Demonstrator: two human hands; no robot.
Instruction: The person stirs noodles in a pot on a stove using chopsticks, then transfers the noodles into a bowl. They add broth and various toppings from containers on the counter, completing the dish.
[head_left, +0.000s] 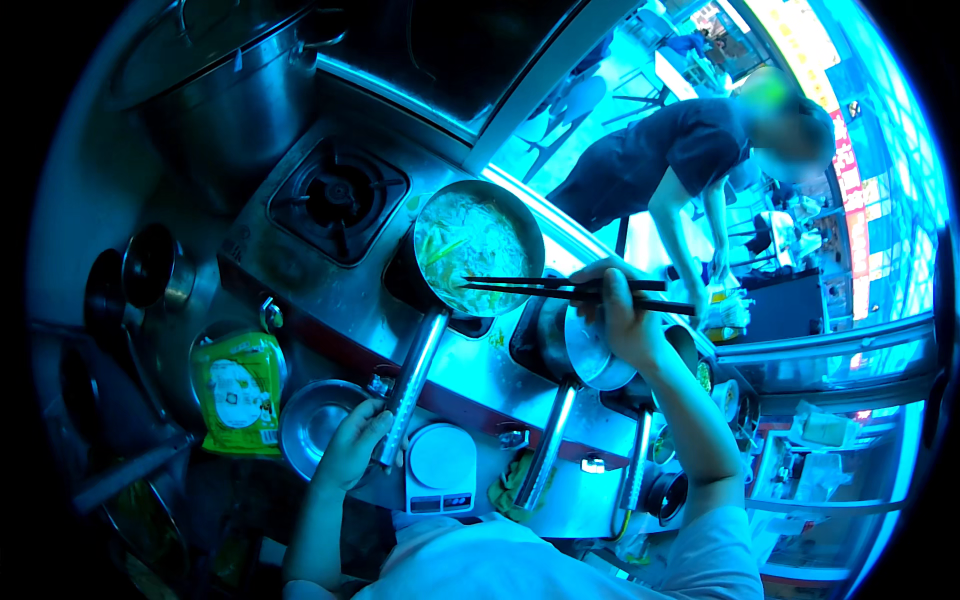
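My left hand (358, 442) is closed around the lower end of a metal pan handle (418, 382). The handle belongs to a deep round pan (541, 247) on a stove burner, which holds noodle-like strands and pale green pieces in liquid. My right hand (626, 315) grips a pair of long dark chopsticks (540, 288), their tips over the food at the lower middle of the pan. Under the right hand, a pale bowl (581, 352) sits at another pan, whose metal handle (550, 442) points towards me.
An unused-looking gas burner (339, 193) lies left of the pan, with a large metal pot (232, 112) behind. Near me are a metal bowl (296, 427), a green-yellow packet (238, 394) and a kitchen scale (441, 461). Another person (660, 150) bends forward beyond the counter's metal-framed edge.
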